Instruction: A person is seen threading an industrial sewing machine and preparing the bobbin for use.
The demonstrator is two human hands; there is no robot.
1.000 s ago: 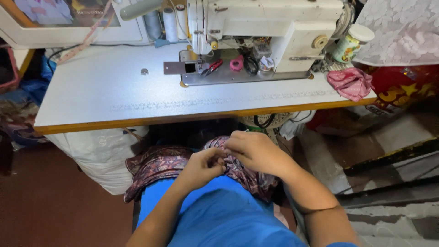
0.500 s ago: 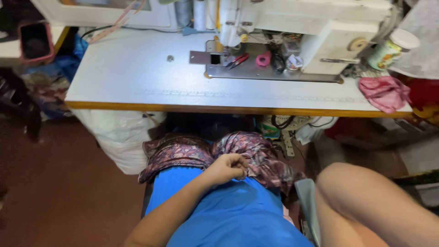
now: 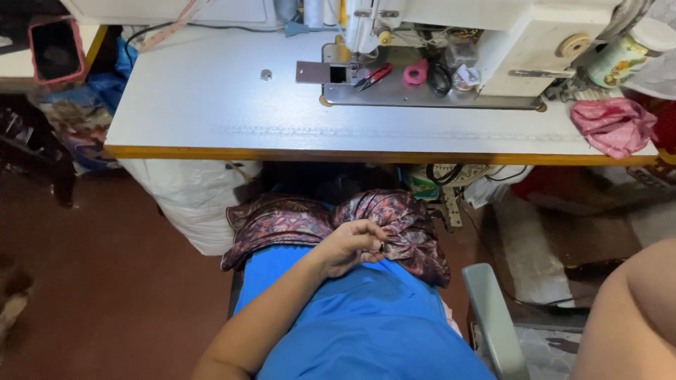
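The left hand (image 3: 350,246) pinches the patterned cloth (image 3: 394,225) bunched on the lap below the desk (image 3: 211,105) — apparently gathering it — while the right hand is out of view, only its arm showing.

the white counter (image 3: 211,105) was brightly and evenly lit, without harsh glare. below its front edge the space fell into deep shadow, and the floor left of it stayed dim. focus was sharp across the counter; its edges bowed slightly.
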